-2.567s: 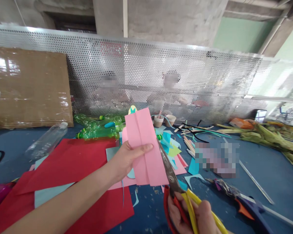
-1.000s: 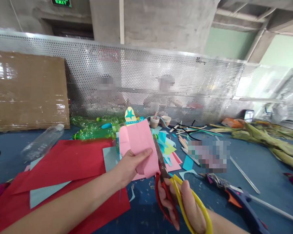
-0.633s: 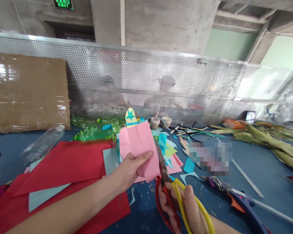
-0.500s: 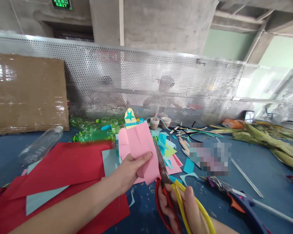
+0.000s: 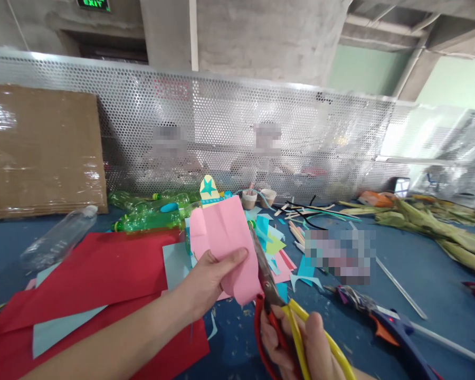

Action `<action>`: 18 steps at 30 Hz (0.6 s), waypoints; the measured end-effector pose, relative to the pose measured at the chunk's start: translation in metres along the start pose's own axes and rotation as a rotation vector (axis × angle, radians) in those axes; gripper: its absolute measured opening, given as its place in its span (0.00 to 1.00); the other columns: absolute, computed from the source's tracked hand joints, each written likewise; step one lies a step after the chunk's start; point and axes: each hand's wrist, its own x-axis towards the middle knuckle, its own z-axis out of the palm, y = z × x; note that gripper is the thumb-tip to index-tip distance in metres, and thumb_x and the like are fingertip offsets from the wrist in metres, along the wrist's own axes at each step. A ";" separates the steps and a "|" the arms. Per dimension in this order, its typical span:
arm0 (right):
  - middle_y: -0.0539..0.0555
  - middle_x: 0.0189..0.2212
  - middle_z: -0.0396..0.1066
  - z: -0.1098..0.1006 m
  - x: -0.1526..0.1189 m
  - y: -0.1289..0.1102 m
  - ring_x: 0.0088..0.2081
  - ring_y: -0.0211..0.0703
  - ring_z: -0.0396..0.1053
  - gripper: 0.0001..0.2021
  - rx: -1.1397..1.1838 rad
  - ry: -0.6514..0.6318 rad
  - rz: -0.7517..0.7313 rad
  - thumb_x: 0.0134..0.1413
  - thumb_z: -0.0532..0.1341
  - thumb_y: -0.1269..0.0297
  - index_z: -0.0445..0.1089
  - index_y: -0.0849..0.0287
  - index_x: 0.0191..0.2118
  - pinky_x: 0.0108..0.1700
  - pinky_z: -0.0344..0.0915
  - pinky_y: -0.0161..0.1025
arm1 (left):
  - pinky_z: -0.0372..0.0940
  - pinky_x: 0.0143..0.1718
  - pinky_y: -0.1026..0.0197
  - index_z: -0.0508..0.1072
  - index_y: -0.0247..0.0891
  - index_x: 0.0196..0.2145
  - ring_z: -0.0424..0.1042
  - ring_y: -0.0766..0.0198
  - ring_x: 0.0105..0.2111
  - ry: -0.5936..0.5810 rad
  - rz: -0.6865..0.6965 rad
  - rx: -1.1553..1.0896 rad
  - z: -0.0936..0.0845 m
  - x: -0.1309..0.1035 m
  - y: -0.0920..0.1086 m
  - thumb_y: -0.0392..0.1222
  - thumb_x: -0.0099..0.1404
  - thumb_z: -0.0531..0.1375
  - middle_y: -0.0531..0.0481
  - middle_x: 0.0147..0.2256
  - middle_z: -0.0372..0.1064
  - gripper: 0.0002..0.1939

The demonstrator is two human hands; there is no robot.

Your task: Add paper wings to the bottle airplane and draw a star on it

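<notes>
A piece of pink paper [image 5: 225, 227], creased along its left part, is pinched between the thumb and fingers of my left hand [image 5: 209, 282]. My right hand [image 5: 301, 343] is wrapped round scissors [image 5: 267, 279] with one red and one yellow handle. Their blades point up and away along the paper's right edge, nearly together. Whether they bite into the paper I cannot tell. Beneath and behind lie blue, green and pink paper scraps [image 5: 277, 245]. A cream tab with a teal star [image 5: 208, 187] stands just behind the pink sheet.
Red paper sheets [image 5: 114, 264] cover the table's left side, near a clear bottle [image 5: 61, 237] and green bottles [image 5: 150, 219]. At right lie a glue gun [image 5: 391, 327], a white stick [image 5: 399, 287] and corn husks [image 5: 427, 227]. A perforated metal screen [image 5: 229, 105] closes off the back.
The scissors and my right hand have shifted slightly right and down. My left hand keeps its hold on the pink paper. The camera view has moved a little.
</notes>
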 end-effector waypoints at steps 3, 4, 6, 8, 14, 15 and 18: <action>0.48 0.22 0.65 0.001 -0.003 0.006 0.19 0.31 0.59 0.36 0.050 0.089 -0.006 0.30 0.61 0.26 0.66 0.58 0.31 0.15 0.50 0.25 | 0.72 0.33 0.63 0.81 0.34 0.31 0.76 0.63 0.30 -0.003 0.005 0.001 -0.002 0.001 -0.001 0.43 0.45 0.74 0.48 0.29 0.79 0.15; 0.49 0.23 0.66 0.002 -0.005 0.008 0.20 0.32 0.61 0.36 0.091 0.135 0.005 0.29 0.63 0.27 0.66 0.58 0.33 0.15 0.51 0.25 | 0.72 0.33 0.63 0.81 0.34 0.31 0.76 0.63 0.29 -0.004 0.008 0.005 -0.002 0.001 -0.001 0.43 0.45 0.74 0.48 0.29 0.79 0.15; 0.51 0.25 0.69 0.005 -0.007 0.011 0.22 0.35 0.66 0.37 0.188 0.230 0.029 0.27 0.65 0.29 0.67 0.58 0.37 0.16 0.51 0.25 | 0.72 0.33 0.63 0.81 0.34 0.31 0.76 0.64 0.29 0.000 0.013 0.008 -0.003 0.002 -0.001 0.43 0.45 0.74 0.48 0.29 0.79 0.16; 0.51 0.25 0.70 0.006 -0.007 0.013 0.23 0.35 0.67 0.37 0.239 0.274 0.013 0.28 0.66 0.30 0.67 0.57 0.37 0.17 0.53 0.25 | 0.72 0.33 0.63 0.81 0.35 0.31 0.76 0.64 0.29 0.005 0.019 0.004 -0.002 0.002 -0.001 0.44 0.44 0.75 0.49 0.28 0.79 0.16; 0.49 0.24 0.66 -0.002 -0.003 0.012 0.19 0.31 0.57 0.34 0.127 0.166 -0.038 0.29 0.65 0.29 0.68 0.58 0.32 0.16 0.49 0.26 | 0.71 0.32 0.64 0.80 0.35 0.31 0.76 0.64 0.29 0.009 0.025 0.019 0.000 0.000 0.002 0.44 0.43 0.75 0.50 0.27 0.78 0.16; 0.49 0.24 0.66 -0.005 -0.001 0.011 0.20 0.30 0.57 0.36 0.123 0.152 -0.020 0.28 0.64 0.28 0.68 0.58 0.33 0.16 0.48 0.26 | 0.71 0.32 0.64 0.80 0.36 0.30 0.76 0.64 0.29 0.012 0.025 0.021 0.000 0.000 0.002 0.44 0.43 0.75 0.50 0.28 0.79 0.16; 0.49 0.23 0.65 -0.009 0.004 0.006 0.18 0.27 0.51 0.40 0.112 0.040 0.062 0.25 0.59 0.23 0.68 0.59 0.31 0.15 0.44 0.25 | 0.71 0.32 0.64 0.81 0.36 0.30 0.76 0.64 0.29 0.021 0.024 0.035 -0.001 0.001 0.004 0.44 0.42 0.75 0.49 0.28 0.79 0.17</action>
